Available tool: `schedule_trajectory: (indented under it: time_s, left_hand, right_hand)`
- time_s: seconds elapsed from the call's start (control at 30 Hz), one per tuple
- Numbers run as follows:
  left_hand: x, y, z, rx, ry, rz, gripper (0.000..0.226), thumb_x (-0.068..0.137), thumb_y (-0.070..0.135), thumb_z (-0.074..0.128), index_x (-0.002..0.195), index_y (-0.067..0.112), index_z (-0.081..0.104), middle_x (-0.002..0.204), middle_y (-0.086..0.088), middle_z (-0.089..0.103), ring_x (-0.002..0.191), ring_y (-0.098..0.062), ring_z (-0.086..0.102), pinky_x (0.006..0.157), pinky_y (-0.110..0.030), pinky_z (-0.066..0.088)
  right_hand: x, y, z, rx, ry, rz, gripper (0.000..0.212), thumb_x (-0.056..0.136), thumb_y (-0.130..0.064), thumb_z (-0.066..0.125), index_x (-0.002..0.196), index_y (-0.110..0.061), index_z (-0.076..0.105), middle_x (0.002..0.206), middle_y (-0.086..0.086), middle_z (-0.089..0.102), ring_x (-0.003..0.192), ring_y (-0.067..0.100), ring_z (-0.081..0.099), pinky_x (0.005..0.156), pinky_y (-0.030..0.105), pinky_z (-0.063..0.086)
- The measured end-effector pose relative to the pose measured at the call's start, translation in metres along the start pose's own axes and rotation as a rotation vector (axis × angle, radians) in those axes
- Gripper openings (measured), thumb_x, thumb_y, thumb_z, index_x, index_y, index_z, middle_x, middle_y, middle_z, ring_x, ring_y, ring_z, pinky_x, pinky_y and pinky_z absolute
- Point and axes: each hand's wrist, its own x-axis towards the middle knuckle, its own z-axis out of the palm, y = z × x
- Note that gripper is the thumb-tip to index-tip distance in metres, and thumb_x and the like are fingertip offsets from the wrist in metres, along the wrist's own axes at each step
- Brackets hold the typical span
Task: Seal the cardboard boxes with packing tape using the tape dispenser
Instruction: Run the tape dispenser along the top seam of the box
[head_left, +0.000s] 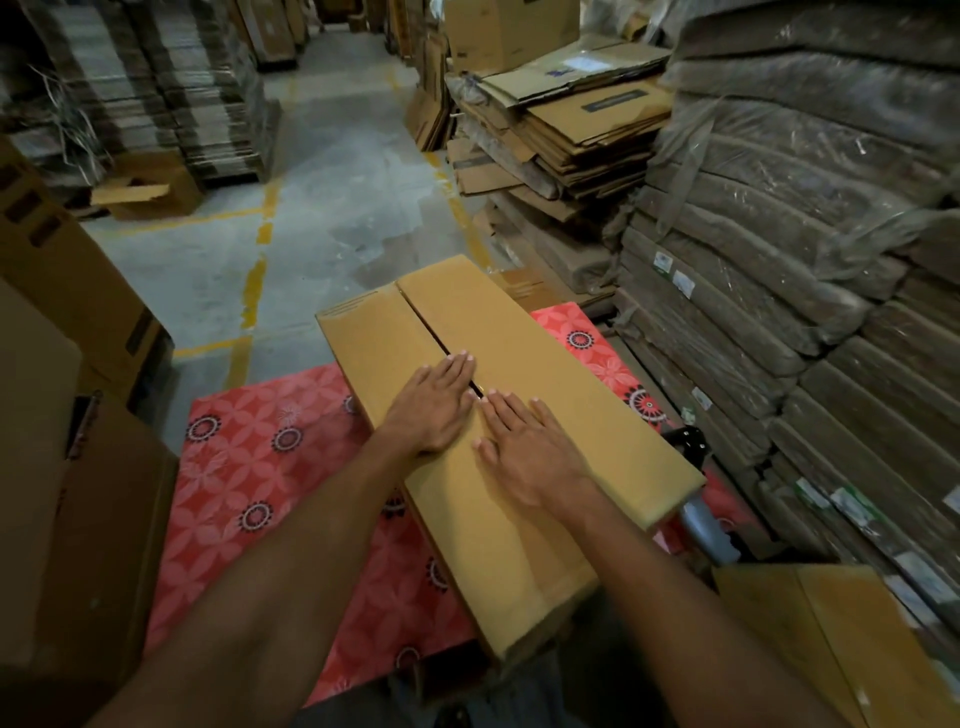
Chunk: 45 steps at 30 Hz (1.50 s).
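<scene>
Left hand (434, 402), right hand (524, 447), one cardboard box (545, 332)

Premises: a warehouse or carton store. The concrete floor (332, 171) is marked with patchy yellow lines (253, 291), and an aisle (337, 36) runs back between the stock. Left side: tall stacks of flattened cardboard (156, 104). Right side: loose flattened cartons (571, 135) piled unevenly. Beside them stand plastic-wrapped bundles (805, 208), stacked high, several with small labels (680, 283). Made-up brown cartons (67, 270) stand at the left edge. A red patterned sheet (270, 467) is spread on the floor.
</scene>
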Motion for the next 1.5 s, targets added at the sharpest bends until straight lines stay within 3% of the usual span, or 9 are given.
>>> schedule_trajectory:
  time_s: [0.23, 0.37, 0.53, 0.83, 1.07, 1.2, 1.33, 1.4, 1.5]
  left_hand:
    - [-0.003, 0.019, -0.001, 0.009, 0.005, -0.088, 0.059, 0.109, 0.037, 0.013, 0.162, 0.013, 0.000, 0.170, -0.004, 0.000, 0.157, -0.020, 0.003, 0.125, -0.045, 0.010]
    - [-0.029, 0.051, 0.008, 0.000, -0.009, 0.047, 0.061, 0.110, 0.041, 0.014, 0.163, 0.015, 0.000, 0.170, -0.002, 0.000, 0.157, -0.018, 0.000, 0.126, -0.042, 0.008]
    - [-0.035, 0.050, 0.006, -0.003, -0.014, -0.007, 0.062, 0.109, 0.047, 0.013, 0.163, 0.020, -0.002, 0.170, 0.004, -0.004, 0.156, -0.012, -0.001, 0.126, -0.041, 0.007]
    - [-0.040, 0.058, -0.004, -0.035, -0.053, -0.067, 0.061, 0.109, 0.046, 0.011, 0.163, 0.022, -0.002, 0.170, 0.004, -0.004, 0.157, -0.016, 0.000, 0.125, -0.048, 0.005]
    - [-0.067, 0.089, 0.007, -0.054, -0.007, 0.014, 0.061, 0.105, 0.059, 0.009, 0.161, 0.038, -0.002, 0.169, 0.011, -0.005, 0.156, -0.015, -0.004, 0.126, -0.048, 0.003]
    - [-0.064, 0.085, 0.011, -0.046, -0.004, -0.008, 0.067, 0.101, 0.067, 0.008, 0.160, 0.040, -0.007, 0.169, 0.012, -0.009, 0.157, -0.017, -0.004, 0.126, -0.044, 0.003]
    - [-0.063, 0.083, 0.011, -0.093, -0.024, -0.185, 0.096, 0.088, 0.085, 0.006, 0.161, 0.025, -0.013, 0.167, 0.002, -0.019, 0.155, -0.020, -0.014, 0.126, -0.047, -0.002]
    - [-0.064, 0.081, 0.010, -0.099, -0.021, -0.236, 0.110, 0.082, 0.091, 0.004, 0.161, 0.016, -0.012, 0.167, -0.003, -0.018, 0.155, -0.019, -0.014, 0.126, -0.046, -0.003]
    - [-0.072, 0.075, 0.010, -0.079, -0.026, -0.248, 0.113, 0.080, 0.093, 0.003, 0.161, 0.016, -0.008, 0.169, -0.002, -0.013, 0.156, -0.017, -0.011, 0.127, -0.043, -0.003]
  right_hand:
    - [-0.072, 0.018, 0.009, -0.016, 0.007, 0.005, 0.065, 0.105, -0.052, 0.009, 0.162, -0.022, 0.003, 0.170, -0.007, 0.000, 0.155, 0.008, -0.005, 0.126, 0.040, -0.003]
    - [-0.069, 0.017, 0.007, -0.012, 0.015, 0.011, 0.066, 0.104, -0.052, 0.006, 0.162, -0.021, 0.003, 0.170, -0.007, 0.002, 0.155, 0.008, -0.004, 0.126, 0.040, -0.004]
    - [-0.065, 0.012, 0.006, 0.001, 0.009, -0.010, 0.085, 0.088, -0.056, -0.012, 0.162, -0.019, 0.006, 0.170, -0.004, 0.005, 0.156, 0.010, -0.002, 0.126, 0.041, -0.003]
    - [-0.120, 0.025, 0.010, -0.007, -0.002, -0.046, 0.067, 0.104, -0.056, 0.006, 0.161, -0.022, 0.001, 0.169, -0.006, -0.003, 0.154, 0.008, -0.009, 0.127, 0.041, -0.003]
    - [-0.125, 0.021, 0.026, -0.007, 0.187, -0.013, 0.065, 0.104, -0.050, 0.001, 0.161, -0.022, 0.018, 0.168, -0.006, 0.018, 0.155, 0.008, 0.008, 0.126, 0.043, 0.003]
    - [-0.157, 0.005, 0.057, 0.258, 0.393, 0.156, 0.061, 0.107, -0.049, 0.003, 0.158, -0.023, 0.022, 0.167, -0.002, 0.021, 0.156, 0.010, 0.007, 0.127, 0.040, 0.000]
    - [-0.174, -0.038, 0.076, 0.760, 0.497, 0.403, 0.063, 0.107, -0.052, 0.016, 0.159, -0.031, -0.010, 0.167, -0.010, -0.019, 0.156, 0.014, -0.009, 0.126, 0.041, 0.012]
    - [-0.174, -0.062, 0.074, 0.978, 0.497, 0.475, 0.069, 0.103, -0.056, 0.020, 0.154, -0.041, -0.025, 0.163, -0.015, -0.029, 0.156, 0.018, -0.008, 0.123, 0.045, 0.025]
    - [-0.175, -0.084, 0.067, 1.064, 0.472, 0.496, 0.081, 0.097, -0.065, 0.026, 0.146, -0.046, -0.036, 0.161, -0.014, -0.035, 0.153, 0.013, -0.010, 0.124, 0.040, 0.022]
